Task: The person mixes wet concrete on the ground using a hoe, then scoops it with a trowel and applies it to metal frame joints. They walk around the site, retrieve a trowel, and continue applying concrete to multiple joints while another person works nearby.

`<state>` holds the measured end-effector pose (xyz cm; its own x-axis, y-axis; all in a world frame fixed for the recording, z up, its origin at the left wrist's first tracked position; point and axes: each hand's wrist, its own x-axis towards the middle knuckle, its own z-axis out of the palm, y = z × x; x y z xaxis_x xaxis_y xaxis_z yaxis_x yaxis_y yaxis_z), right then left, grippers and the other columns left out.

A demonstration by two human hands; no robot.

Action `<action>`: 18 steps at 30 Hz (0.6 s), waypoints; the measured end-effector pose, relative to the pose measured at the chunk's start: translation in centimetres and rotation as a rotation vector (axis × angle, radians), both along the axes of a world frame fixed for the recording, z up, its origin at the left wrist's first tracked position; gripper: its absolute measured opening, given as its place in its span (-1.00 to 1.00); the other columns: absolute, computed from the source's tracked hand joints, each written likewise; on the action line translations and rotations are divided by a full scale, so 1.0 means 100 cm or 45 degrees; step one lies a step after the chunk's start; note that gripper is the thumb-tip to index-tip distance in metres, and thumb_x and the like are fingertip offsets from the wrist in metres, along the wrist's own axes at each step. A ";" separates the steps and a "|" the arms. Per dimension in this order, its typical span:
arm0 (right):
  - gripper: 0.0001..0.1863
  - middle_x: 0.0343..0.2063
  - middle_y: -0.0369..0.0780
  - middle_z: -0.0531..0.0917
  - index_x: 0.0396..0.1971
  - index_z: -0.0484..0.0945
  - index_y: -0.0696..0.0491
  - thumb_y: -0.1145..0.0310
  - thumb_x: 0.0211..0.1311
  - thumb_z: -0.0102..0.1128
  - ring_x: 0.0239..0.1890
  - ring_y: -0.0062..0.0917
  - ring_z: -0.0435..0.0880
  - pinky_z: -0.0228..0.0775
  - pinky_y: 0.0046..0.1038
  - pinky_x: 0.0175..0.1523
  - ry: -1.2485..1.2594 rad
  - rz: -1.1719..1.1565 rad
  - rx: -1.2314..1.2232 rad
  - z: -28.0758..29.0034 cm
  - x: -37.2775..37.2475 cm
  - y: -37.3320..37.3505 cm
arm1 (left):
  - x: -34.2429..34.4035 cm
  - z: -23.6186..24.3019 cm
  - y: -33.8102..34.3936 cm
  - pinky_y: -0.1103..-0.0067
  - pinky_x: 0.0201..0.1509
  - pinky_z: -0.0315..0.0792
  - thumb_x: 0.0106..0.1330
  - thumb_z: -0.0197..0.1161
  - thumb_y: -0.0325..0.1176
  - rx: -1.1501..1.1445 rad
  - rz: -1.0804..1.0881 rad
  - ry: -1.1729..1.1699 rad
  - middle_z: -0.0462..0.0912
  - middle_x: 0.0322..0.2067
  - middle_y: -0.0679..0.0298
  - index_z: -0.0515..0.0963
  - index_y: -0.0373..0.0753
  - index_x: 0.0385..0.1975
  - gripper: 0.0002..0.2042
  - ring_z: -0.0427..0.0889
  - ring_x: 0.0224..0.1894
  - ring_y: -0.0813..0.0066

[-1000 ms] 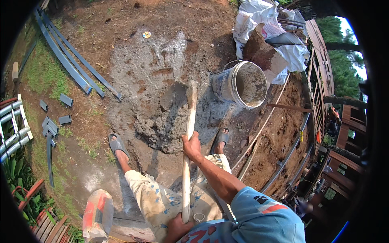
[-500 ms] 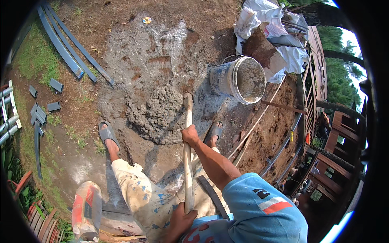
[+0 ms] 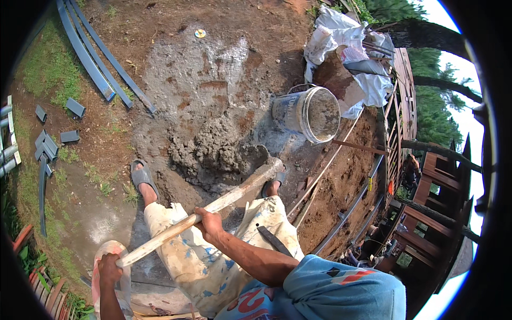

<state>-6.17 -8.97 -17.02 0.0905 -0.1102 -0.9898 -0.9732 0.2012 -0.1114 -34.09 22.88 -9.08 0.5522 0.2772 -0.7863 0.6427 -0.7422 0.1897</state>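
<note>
A hoe with a long pale wooden handle (image 3: pixel 242 186) slants across my legs, its head toward the far right. My left hand (image 3: pixel 110 269) is closed round the handle's near-left end, above a cement bag. Farther along, my right hand (image 3: pixel 210 225) grips the handle near its middle. At its far end the hoe's blade (image 3: pixel 260 155), coated in grey, sits at the right edge of a heap of wet mortar (image 3: pixel 208 146). The heap lies on the ground between and beyond my sandalled feet, and partly hides the blade.
A white bucket (image 3: pixel 290 114), grey inside, leans beyond my right foot. White sacks (image 3: pixel 368 88) lie at the far right. Long grey metal channels (image 3: pixel 88 58) and short offcuts (image 3: pixel 76 108) rest at left. The paper cement bag (image 3: pixel 113 248) stands near left.
The hoe has swung from nearly upright to a slant. My left hand has moved left and up with the handle's end; the blade end has shifted right and nearer. My right hand has moved left.
</note>
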 end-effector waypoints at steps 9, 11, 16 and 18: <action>-0.77 -0.26 -0.11 0.71 -0.21 0.57 0.27 0.40 0.30 0.31 -0.29 -0.42 0.72 0.63 -0.36 -0.22 -0.083 0.098 0.200 0.039 -0.006 -0.010 | -0.003 0.059 -0.042 0.22 -0.10 0.47 -0.16 0.48 -0.43 0.064 -0.024 0.201 0.64 -0.43 0.09 0.59 -0.23 -0.51 -0.79 0.62 -0.22 0.00; -0.73 -0.42 -0.12 0.66 -0.26 0.49 0.28 0.37 0.29 0.31 -0.43 -0.40 0.71 0.64 -0.32 -0.30 -0.135 0.291 0.159 0.000 0.027 -0.031 | 0.033 0.103 -0.112 0.16 -0.15 0.51 -0.13 0.55 -0.32 -0.074 0.110 0.291 0.65 -0.46 -0.05 0.57 -0.29 -0.55 -0.73 0.66 -0.32 -0.06; -0.80 -0.59 -0.24 0.44 -0.23 0.35 0.14 0.48 0.25 0.19 -0.64 -0.49 0.46 0.40 -0.34 -0.57 -0.222 0.343 -0.114 -0.076 0.111 -0.073 | 0.142 0.121 -0.276 0.14 -0.11 0.49 0.06 0.48 -0.03 -0.452 0.498 0.115 0.65 -0.45 -0.13 0.55 -0.37 -0.37 -0.53 0.65 -0.30 -0.20; -0.74 -0.57 -0.26 0.46 -0.17 0.33 0.14 0.45 0.23 0.18 -0.64 -0.49 0.47 0.38 -0.36 -0.56 -0.364 0.502 -0.202 -0.073 0.145 -0.099 | 0.173 0.110 -0.314 0.14 -0.03 0.50 0.09 0.45 0.05 -0.557 0.484 0.156 0.68 -0.37 -0.13 0.58 -0.36 -0.29 -0.49 0.66 -0.25 -0.17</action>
